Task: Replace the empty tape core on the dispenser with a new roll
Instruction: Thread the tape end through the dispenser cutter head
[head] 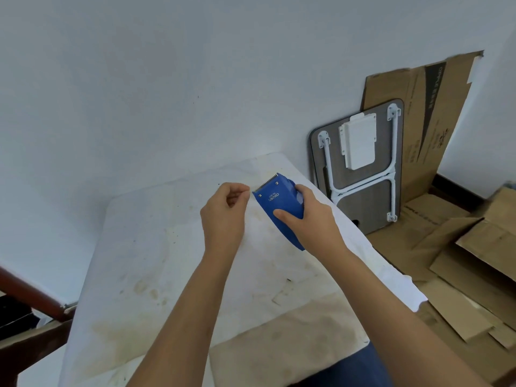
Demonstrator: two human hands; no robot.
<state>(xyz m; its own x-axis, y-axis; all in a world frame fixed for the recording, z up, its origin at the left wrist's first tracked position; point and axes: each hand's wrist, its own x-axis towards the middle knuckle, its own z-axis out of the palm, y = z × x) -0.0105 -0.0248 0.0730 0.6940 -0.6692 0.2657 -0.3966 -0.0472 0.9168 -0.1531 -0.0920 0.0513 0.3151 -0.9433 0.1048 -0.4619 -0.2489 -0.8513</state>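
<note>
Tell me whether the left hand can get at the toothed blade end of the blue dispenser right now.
Probably yes. The left hand sits just beside the toothed blade, with nothing between them. The right hand grips the dispenser lower down, leaving the blade end uncovered.

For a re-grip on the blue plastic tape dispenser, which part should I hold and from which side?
Hold the blue plastic tape dispenser by its smooth rear body, coming from the right as the right hand does now, thumb on the flat top face. The serrated metal blade sits at the far end pointing away, so keep fingers behind it. The left hand is pinched beside that edge.
</note>
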